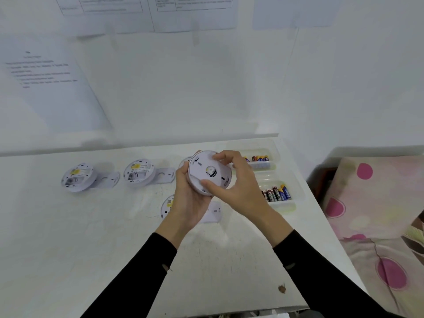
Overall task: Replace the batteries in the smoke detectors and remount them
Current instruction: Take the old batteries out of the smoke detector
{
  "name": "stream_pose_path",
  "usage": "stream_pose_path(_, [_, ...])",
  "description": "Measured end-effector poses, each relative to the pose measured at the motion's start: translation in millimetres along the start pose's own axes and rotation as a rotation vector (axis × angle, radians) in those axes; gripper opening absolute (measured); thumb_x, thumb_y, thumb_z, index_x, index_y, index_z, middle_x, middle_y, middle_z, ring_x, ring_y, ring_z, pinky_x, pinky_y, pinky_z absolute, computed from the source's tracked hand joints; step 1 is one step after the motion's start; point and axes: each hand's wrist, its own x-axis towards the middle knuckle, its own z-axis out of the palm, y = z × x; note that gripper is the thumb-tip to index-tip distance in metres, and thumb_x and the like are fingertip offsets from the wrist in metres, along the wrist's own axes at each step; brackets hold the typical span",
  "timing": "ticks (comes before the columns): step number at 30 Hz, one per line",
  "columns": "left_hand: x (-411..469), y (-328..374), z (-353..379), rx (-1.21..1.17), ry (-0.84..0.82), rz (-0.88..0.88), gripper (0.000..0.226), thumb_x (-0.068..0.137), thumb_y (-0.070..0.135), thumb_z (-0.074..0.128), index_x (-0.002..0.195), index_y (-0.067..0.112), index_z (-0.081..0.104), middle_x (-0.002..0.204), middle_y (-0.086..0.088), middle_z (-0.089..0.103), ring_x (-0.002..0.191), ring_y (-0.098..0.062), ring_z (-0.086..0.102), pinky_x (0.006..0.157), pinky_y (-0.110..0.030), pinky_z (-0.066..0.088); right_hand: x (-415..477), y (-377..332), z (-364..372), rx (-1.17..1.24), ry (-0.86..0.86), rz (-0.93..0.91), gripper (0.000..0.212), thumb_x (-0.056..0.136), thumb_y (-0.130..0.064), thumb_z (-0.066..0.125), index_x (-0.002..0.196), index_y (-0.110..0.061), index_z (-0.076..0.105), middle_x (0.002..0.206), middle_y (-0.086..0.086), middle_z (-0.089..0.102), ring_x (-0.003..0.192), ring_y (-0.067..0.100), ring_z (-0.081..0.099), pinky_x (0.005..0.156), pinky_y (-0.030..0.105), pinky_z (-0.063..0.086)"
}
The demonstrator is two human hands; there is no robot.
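Above the white table (68, 237) I hold a round white smoke detector (207, 172), its mounting plate facing me. My left hand (188, 200) cradles it from below and behind. My right hand (234, 182) grips its rim, thumb at the lower edge, fingers curled over the top right. Two opened detectors lie back-up on the table's left, one (76, 177) far left, another (138, 172) nearer, each beside a loose mounting plate. A further detector (167, 206) is partly hidden under my left hand.
Two clear plastic trays stand at the table's right: the far tray (273, 145) and the near tray (296, 203), both holding several batteries. Printed sheets hang on the wall behind. A pink-spotted cloth (378, 214) lies to the right of the table.
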Motion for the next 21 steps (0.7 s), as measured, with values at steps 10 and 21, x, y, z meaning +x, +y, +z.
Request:
stream_pose_path(10, [4,3,2,-0.210,-0.035,0.018,0.044,0.100,0.031,0.036,0.140,0.038,0.051,0.136,-0.016,0.060,0.111,-0.038,0.065,0.077,-0.053,0.057,5,3,-3,-0.071,-0.044,-0.033,0.057,0.074,-0.031,0.082,0.122,-0.025,0.052,0.122,-0.015,0.052,0.115,0.003,0.045,0.090,0.005,0.035])
stream_pose_path(21, [5,7,10,-0.153,-0.056,0.057,0.051,0.096,0.044,0.042,0.141,0.022,0.051,0.137,-0.017,0.057,0.116,-0.034,0.061,0.093,-0.050,0.054,10,3,1,-0.348,0.097,-0.085,0.062,0.065,-0.064,0.067,0.115,-0.028,0.060,0.113,-0.012,0.048,0.106,0.009,0.041,0.096,0.035,0.037])
